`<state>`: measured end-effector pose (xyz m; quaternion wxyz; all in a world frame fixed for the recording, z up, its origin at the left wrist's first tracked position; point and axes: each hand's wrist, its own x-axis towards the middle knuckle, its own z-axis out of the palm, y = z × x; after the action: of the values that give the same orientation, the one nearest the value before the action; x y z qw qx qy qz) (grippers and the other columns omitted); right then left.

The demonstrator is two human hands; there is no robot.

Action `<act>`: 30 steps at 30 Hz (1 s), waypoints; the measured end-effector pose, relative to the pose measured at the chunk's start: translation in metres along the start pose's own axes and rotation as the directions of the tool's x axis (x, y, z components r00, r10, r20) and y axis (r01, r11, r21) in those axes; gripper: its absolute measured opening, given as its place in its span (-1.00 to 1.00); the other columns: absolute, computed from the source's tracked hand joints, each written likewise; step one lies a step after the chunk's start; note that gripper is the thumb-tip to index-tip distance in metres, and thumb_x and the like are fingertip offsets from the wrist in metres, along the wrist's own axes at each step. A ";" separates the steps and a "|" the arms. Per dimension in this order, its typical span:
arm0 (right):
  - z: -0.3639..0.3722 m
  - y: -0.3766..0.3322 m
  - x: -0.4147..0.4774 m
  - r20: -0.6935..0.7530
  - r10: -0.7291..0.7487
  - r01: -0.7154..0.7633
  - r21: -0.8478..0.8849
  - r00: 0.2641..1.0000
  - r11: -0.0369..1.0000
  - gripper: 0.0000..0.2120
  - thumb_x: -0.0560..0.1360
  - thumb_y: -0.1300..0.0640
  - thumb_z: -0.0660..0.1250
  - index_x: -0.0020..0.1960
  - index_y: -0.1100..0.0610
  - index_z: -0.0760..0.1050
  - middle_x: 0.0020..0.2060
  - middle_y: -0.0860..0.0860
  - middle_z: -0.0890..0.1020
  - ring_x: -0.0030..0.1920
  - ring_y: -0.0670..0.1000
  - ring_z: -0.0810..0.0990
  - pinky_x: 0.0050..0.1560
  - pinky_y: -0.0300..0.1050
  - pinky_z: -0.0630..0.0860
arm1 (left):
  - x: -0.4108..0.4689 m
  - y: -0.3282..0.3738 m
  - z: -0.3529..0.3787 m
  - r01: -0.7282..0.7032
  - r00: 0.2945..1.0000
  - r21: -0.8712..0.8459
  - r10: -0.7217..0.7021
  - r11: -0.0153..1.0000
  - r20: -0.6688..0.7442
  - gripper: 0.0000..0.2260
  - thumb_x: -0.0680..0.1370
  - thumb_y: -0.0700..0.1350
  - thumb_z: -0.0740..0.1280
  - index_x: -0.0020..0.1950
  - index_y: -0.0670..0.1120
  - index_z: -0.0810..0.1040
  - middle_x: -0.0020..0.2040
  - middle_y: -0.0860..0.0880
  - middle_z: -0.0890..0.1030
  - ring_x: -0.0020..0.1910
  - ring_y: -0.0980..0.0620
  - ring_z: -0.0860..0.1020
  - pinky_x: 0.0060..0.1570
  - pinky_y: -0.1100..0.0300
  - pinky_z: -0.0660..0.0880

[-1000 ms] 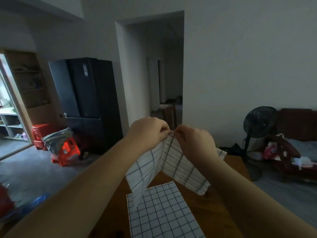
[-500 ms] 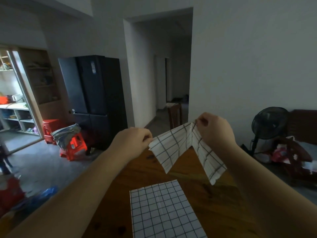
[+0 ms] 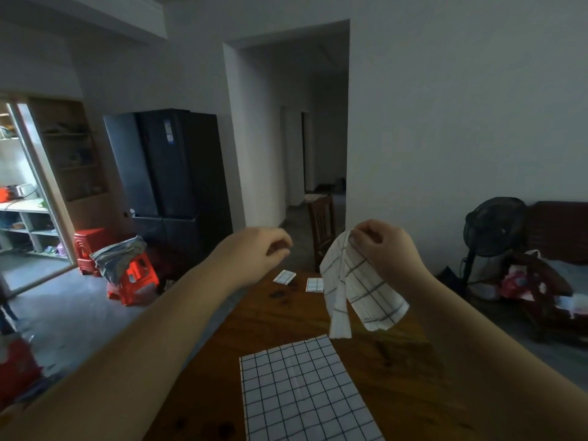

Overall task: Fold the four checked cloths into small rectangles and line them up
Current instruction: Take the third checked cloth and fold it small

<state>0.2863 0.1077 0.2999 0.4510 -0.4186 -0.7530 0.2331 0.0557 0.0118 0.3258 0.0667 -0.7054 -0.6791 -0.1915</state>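
Dim, grey light fills the room, and plain pale walls (image 3: 445,106) rise on every side. A tall black fridge (image 3: 171,167) stands at the far left of centre, beside a wooden shelf unit (image 3: 73,151). Further left a glass door (image 3: 28,192) lets in brighter daylight over white shelves. Red plastic stools (image 3: 133,278) sit on the grey floor (image 3: 63,313), one draped with a grey bundle. At centre a doorway (image 3: 292,122) opens onto a darker hallway, with a wooden chair (image 3: 323,230) in front of it. On the right a black standing fan (image 3: 493,227) stands next to a dark sofa (image 3: 560,237) piled with clutter. Near us, the brown wooden counter (image 3: 286,316) stretches away.
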 end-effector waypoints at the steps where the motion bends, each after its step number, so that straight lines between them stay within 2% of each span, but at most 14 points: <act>1: -0.001 -0.001 -0.004 0.008 -0.005 0.005 0.020 1.000 1.000 -0.90 0.61 0.01 0.31 -0.05 -0.07 0.58 -0.20 -0.11 0.64 -0.18 -0.08 0.61 -0.28 -0.23 0.49 | 0.004 0.007 0.002 -0.041 0.999 -0.029 0.040 0.999 -0.012 -0.76 0.64 0.01 0.31 0.31 0.14 0.51 0.14 0.18 0.56 0.06 0.20 0.52 0.00 0.30 0.44; 4: -0.004 -0.004 -0.015 0.033 -0.029 0.026 0.089 0.999 0.996 -0.87 0.61 0.01 0.32 -0.10 -0.07 0.60 -0.24 -0.12 0.65 -0.25 -0.19 0.57 -0.29 -0.30 0.40 | 0.014 0.030 0.007 -0.142 0.989 -0.167 0.134 0.976 -0.062 -0.72 0.63 0.00 0.33 0.35 0.13 0.49 0.20 0.21 0.50 0.14 0.23 0.47 -0.02 0.40 0.33; 7: -0.009 -0.005 -0.025 0.064 -0.030 0.019 0.161 0.998 0.987 -0.85 0.61 0.01 0.32 -0.10 -0.06 0.63 -0.30 -0.08 0.65 -0.34 -0.19 0.56 -0.27 -0.26 0.48 | 0.020 0.051 0.013 -0.209 0.977 -0.307 0.186 0.929 -0.101 -0.76 0.62 0.01 0.35 0.29 0.16 0.50 0.16 0.23 0.51 0.10 0.27 0.48 0.02 0.34 0.42; 10: -0.013 -0.004 -0.031 0.081 -0.027 0.010 0.206 0.996 0.978 -0.84 0.60 -0.02 0.33 -0.10 -0.05 0.65 -0.26 -0.03 0.68 -0.26 -0.05 0.63 -0.23 -0.18 0.56 | 0.024 0.062 0.021 -0.215 0.977 -0.421 0.189 0.881 -0.102 -0.83 0.61 0.03 0.36 0.20 0.17 0.54 0.07 0.23 0.57 0.06 0.30 0.52 0.07 0.28 0.50; 12: -0.017 -0.002 -0.035 0.095 -0.028 0.008 0.206 0.995 0.978 -0.85 0.59 -0.01 0.34 -0.10 -0.06 0.65 -0.26 -0.04 0.69 -0.26 -0.06 0.64 -0.21 -0.20 0.57 | 0.025 0.068 0.026 -0.188 0.982 -0.509 0.174 0.840 -0.075 -0.88 0.61 0.04 0.38 0.14 0.15 0.58 -0.01 0.20 0.63 -0.01 0.30 0.57 0.04 0.23 0.56; 14: -0.023 0.001 -0.037 0.110 -0.032 0.011 0.186 0.993 0.982 -0.86 0.59 0.01 0.34 -0.08 -0.05 0.65 -0.23 -0.08 0.70 -0.22 -0.09 0.66 -0.17 -0.23 0.59 | 0.027 0.073 0.032 -0.164 0.986 -0.567 0.154 0.807 -0.066 -0.93 0.59 0.05 0.39 0.07 0.15 0.61 -0.06 0.17 0.65 -0.06 0.28 0.60 0.02 0.19 0.59; 16: -0.030 0.005 -0.038 0.144 -0.022 0.001 0.142 0.989 0.990 -0.84 0.61 0.00 0.31 -0.05 -0.04 0.66 -0.23 -0.06 0.70 -0.20 -0.04 0.66 -0.15 -0.14 0.61 | 0.028 0.077 0.035 -0.135 0.991 -0.599 0.119 0.789 -0.067 -0.94 0.57 0.05 0.42 0.01 0.12 0.64 -0.09 0.14 0.67 -0.10 0.25 0.62 0.02 0.13 0.62; 18: -0.037 0.008 -0.040 0.181 0.001 -0.017 0.089 0.983 0.996 -0.77 0.64 -0.03 0.26 -0.11 -0.05 0.63 -0.32 -0.13 0.66 -0.30 -0.10 0.60 -0.21 -0.08 0.55 | 0.029 0.078 0.039 -0.099 0.995 -0.633 0.082 0.768 -0.055 -0.95 0.56 0.03 0.44 -0.02 0.09 0.66 -0.11 0.11 0.69 -0.12 0.21 0.63 0.03 0.09 0.64; 20: -0.043 0.012 -0.041 0.194 0.014 -0.024 0.049 0.981 0.999 -0.72 0.65 -0.05 0.22 -0.18 -0.07 0.58 -0.40 -0.20 0.59 -0.38 -0.22 0.52 -0.25 -0.16 0.44 | 0.030 0.076 0.042 -0.055 0.998 -0.666 0.042 0.744 -0.037 -0.96 0.56 0.02 0.45 -0.02 0.10 0.67 -0.12 0.11 0.70 -0.12 0.20 0.65 0.05 0.05 0.64; 24: -0.049 0.015 -0.043 0.193 -0.018 0.040 -0.107 0.981 0.993 -0.84 0.62 -0.08 0.26 0.07 -0.12 0.61 -0.18 -0.30 0.60 -0.12 -0.30 0.56 -0.15 -0.33 0.42 | 0.030 0.069 0.045 -0.010 0.996 -0.714 -0.059 0.700 -0.071 -0.96 0.56 0.00 0.45 -0.05 0.07 0.67 -0.14 0.09 0.71 -0.10 0.12 0.67 0.07 -0.04 0.64; 26: -0.049 0.017 -0.043 0.173 -0.036 0.066 -0.170 0.984 0.983 -0.91 0.60 -0.07 0.31 0.05 -0.19 0.58 -0.16 -0.35 0.56 -0.10 -0.33 0.54 -0.16 -0.42 0.38 | 0.028 0.067 0.044 -0.015 0.991 -0.728 -0.085 0.685 -0.100 -0.96 0.57 -0.01 0.45 -0.06 0.06 0.67 -0.13 0.07 0.71 -0.10 0.10 0.67 0.07 -0.03 0.63; 30: -0.046 0.019 -0.042 0.140 -0.049 0.073 -0.177 0.989 0.982 -0.91 0.58 -0.03 0.34 -0.06 -0.23 0.55 -0.17 -0.32 0.58 -0.09 -0.27 0.55 -0.15 -0.37 0.42 | 0.022 0.066 0.042 -0.011 0.988 -0.749 -0.107 0.662 -0.109 -0.96 0.59 -0.03 0.42 -0.01 0.05 0.68 -0.09 0.05 0.71 -0.07 0.11 0.66 0.05 0.09 0.63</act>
<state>0.3445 0.0815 0.2878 0.3660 -0.4178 -0.8124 0.1774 0.1281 0.0421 0.3064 -0.1847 -0.6367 -0.5526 -0.5050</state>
